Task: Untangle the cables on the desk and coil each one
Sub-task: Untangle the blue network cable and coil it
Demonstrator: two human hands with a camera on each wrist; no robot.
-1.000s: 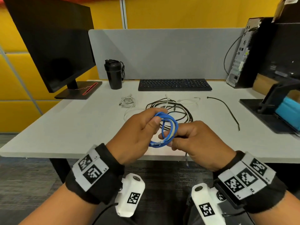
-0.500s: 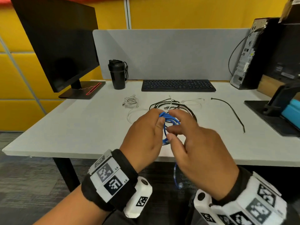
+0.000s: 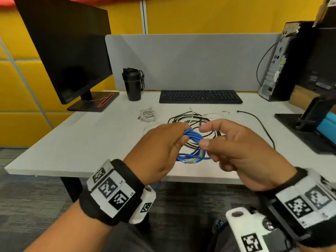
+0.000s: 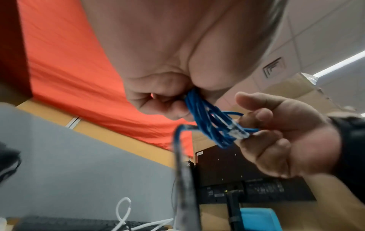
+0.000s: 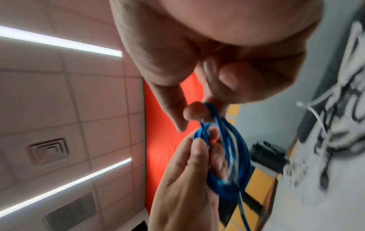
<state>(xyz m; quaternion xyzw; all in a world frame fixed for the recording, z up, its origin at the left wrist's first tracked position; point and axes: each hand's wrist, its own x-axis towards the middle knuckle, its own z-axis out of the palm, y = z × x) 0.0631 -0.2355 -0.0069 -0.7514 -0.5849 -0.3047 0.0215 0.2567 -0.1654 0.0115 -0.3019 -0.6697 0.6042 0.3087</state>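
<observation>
A blue network cable (image 3: 192, 136) is wound into a small coil held above the desk's front edge. My left hand (image 3: 169, 144) grips the coil's left side in its curled fingers. My right hand (image 3: 234, 148) pinches the coil's right side between thumb and fingers. The clear plug (image 4: 238, 132) lies against the right hand's fingers, and a loose blue tail (image 4: 182, 150) hangs down toward the left wrist. On the desk (image 3: 72, 142) behind the hands lie a tangle of black cable (image 3: 181, 118), a loose white cable (image 3: 214, 115) and a small white coil (image 3: 148, 115).
A single black cable (image 3: 261, 124) runs across the right of the desk. A keyboard (image 3: 200, 96) and a black tumbler (image 3: 132, 84) stand at the back, a monitor (image 3: 72, 51) at the left, a computer tower (image 3: 280, 62) and a black stand (image 3: 312, 113) at the right.
My right hand has swung from over the coil to its right side and now pinches it there. The coil has tipped flatter between the hands. The left hand keeps its grip.
</observation>
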